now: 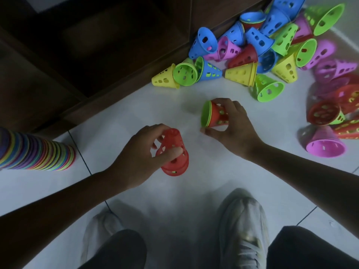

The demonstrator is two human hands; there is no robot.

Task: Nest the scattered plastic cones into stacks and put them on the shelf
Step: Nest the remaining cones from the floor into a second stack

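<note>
While arms reach forward, hands (136,150) (236,123) grip cones (173,160)

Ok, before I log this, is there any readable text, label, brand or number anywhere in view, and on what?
None can be read.
Cones: perforated plastic, no print visible.
Nested stack at the left: only coloured rims show.
Shoes: blurred, no brand legible.
Dark wooden shelf: no label visible.
Small stacks in the left hand and right hand: no markings.
</note>
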